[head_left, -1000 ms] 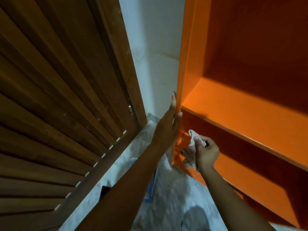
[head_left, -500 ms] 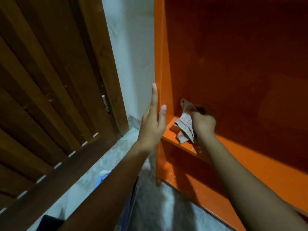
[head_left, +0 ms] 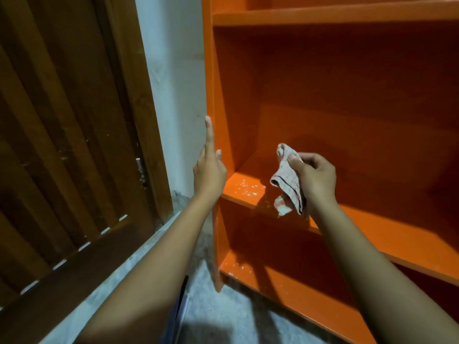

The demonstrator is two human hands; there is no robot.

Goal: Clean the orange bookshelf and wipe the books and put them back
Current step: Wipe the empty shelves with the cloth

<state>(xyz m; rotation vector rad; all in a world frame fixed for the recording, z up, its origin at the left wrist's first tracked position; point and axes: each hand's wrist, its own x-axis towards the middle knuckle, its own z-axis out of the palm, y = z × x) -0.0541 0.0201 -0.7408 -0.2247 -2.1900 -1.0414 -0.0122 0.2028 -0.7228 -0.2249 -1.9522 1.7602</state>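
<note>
right hand (head_left: pixel 313 180) clamps cloth (head_left: pixel 288 180), now pulled out from bookshelf (head_left: pixel 347 100) corner | left hand (head_left: pixel 210 170) flat, fingers apart, still on bookshelf edge

The scene was dim and warm-toned. Light fell from the upper left of the frame, brightening the white wall (head_left: pixel 173 95) and the shelf board (head_left: pixel 243 189) at centre. Deep shadow filled the right side. Wide-angle distortion bent lines at the edges; slight softness was present throughout.

bookshelf (head_left: pixel 347 78): orange | cloth (head_left: pixel 288 180): pale pink-white, faint check | door (head_left: pixel 62 120): dark brown | wall (head_left: pixel 173 70): white
</note>
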